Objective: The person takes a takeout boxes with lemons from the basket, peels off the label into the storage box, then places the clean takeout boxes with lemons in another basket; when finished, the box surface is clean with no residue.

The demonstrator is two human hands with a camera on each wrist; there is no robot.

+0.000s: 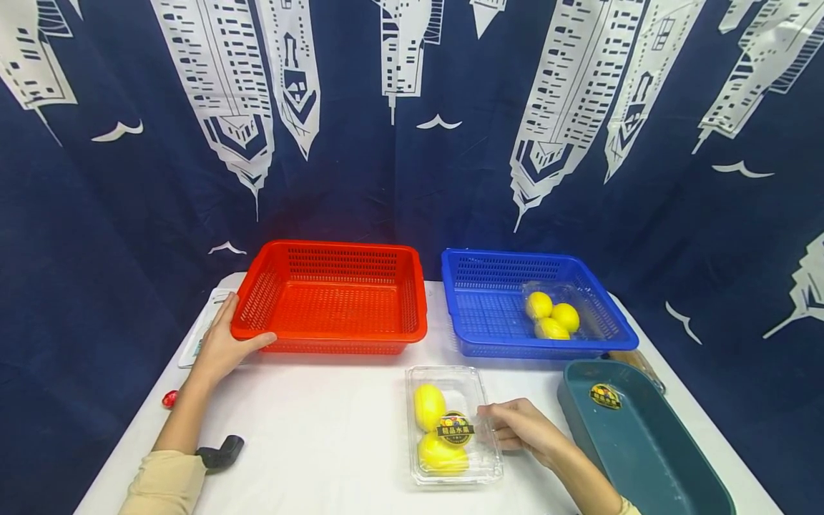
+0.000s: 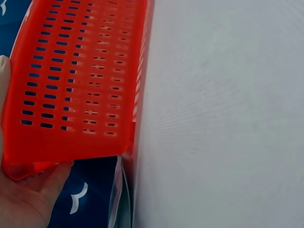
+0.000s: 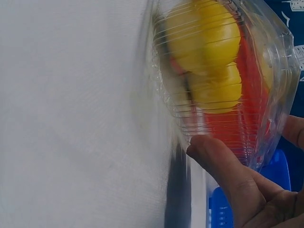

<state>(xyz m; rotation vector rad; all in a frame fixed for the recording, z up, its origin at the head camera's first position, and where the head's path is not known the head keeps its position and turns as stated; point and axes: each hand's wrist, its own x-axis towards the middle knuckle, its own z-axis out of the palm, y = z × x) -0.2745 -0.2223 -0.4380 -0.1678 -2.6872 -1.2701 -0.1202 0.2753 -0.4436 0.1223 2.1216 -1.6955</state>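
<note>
Here, left hand (image 1: 222,347): grips the red basket's (image 1: 331,297) near-left corner.
Right hand (image 1: 521,428): fingers curled against the clear lemon clamshell (image 1: 450,423), holding its right edge.
Clamshell: on the white counter (image 1: 322,429), front of blue basket (image 1: 489,307).

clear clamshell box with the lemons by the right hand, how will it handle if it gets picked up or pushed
The clear clamshell box looks thin-walled, so it would probably flex under a squeeze. Two lemons sit loose inside and may roll and shift the weight. On the smooth white table, a push from the right hand would likely slide it.
</note>
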